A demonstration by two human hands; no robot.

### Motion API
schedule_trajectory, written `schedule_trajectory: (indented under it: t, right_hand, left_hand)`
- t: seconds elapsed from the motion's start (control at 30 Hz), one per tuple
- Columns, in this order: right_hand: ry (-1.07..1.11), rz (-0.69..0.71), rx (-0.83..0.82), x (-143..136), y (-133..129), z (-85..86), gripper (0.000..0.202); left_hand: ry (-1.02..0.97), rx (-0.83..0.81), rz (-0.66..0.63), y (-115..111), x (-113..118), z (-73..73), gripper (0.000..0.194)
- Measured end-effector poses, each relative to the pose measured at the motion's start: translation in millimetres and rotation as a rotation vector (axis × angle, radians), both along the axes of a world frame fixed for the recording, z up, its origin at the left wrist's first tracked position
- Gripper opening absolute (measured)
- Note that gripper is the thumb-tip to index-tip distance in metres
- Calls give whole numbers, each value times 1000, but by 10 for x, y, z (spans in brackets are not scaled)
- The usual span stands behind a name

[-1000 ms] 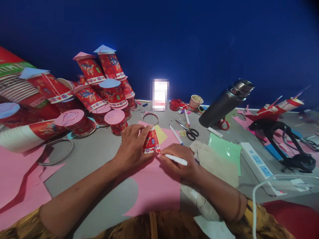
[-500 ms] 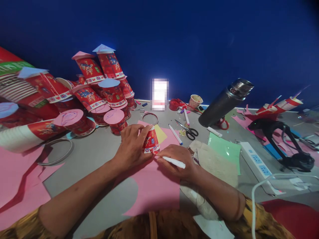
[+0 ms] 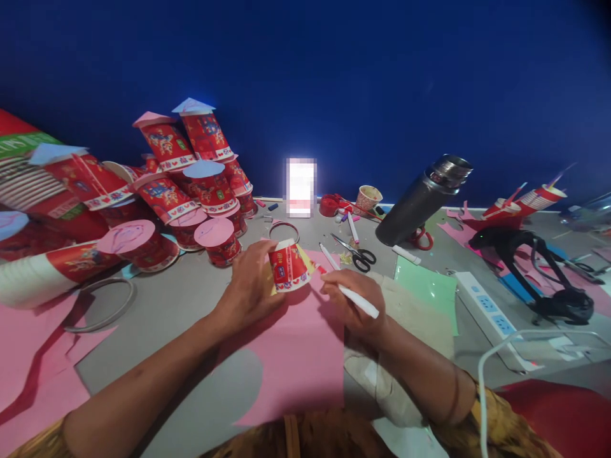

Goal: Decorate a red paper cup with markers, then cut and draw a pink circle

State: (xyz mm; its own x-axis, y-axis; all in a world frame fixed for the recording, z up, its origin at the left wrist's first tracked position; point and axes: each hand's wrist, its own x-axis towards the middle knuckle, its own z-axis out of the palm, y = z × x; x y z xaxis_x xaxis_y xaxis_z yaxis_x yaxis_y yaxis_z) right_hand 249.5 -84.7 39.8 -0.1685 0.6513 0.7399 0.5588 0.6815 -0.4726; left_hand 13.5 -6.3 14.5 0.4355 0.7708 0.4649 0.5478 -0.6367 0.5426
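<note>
My left hand (image 3: 252,283) is wrapped round a red paper cup (image 3: 287,267) with a white, heart-patterned band along its lower edge. A piece of yellow paper (image 3: 304,256) shows behind the cup. In my right hand (image 3: 358,299) is a white marker (image 3: 359,301), its red tip end pointing at the cup from a small distance. Beneath both hands lies a sheet of pink paper (image 3: 305,356) with a curved piece cut out of its left side.
Decorated red cups (image 3: 210,184) stand stacked at the left. Black scissors (image 3: 361,257), a dark flask (image 3: 420,200), a brown cup (image 3: 369,198) and a glowing phone (image 3: 300,187) are beyond the hands. Right of them are green paper (image 3: 424,289), a power strip (image 3: 491,312) and a black headset-like frame (image 3: 539,273).
The marker has pulled away from the cup's lower edge toward the right. My left hand has turned the cup, so more of its printed side shows.
</note>
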Motion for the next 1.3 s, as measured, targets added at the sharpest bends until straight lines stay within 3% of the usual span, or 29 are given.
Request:
schedule_trajectory:
  t: [0.13,0.27,0.57,0.77,0.93,1.13,1.3]
  right_hand:
    - [101,-113,-34,76,72,-37,17]
    - [121,-90,-79,80,127,-91,21]
    - [93,-46,-60,12,130,-149,19]
    - [-44,-118,76,9,115,-92,19]
    - [-269,-169,217,-6,84,-100,17]
    - [-256,-145,130,-17,93,-172,17]
    - [-96,-22,12,35,67,-78,21]
  left_hand:
    - [-262,-280,-16,49,-6,-1,80]
    - [-425,-490,-140,79,-21,-16,84]
    - [-468,-560,-203,-36,43,-8,92]
    - [-384,-532,-218,-32,6,-63,98]
    - [-297,-449,-245,-47,-35,63,96]
    - [-79,-292,-138,-112,21,263,78]
    - [-50,-174,-86,-76,29,226,73]
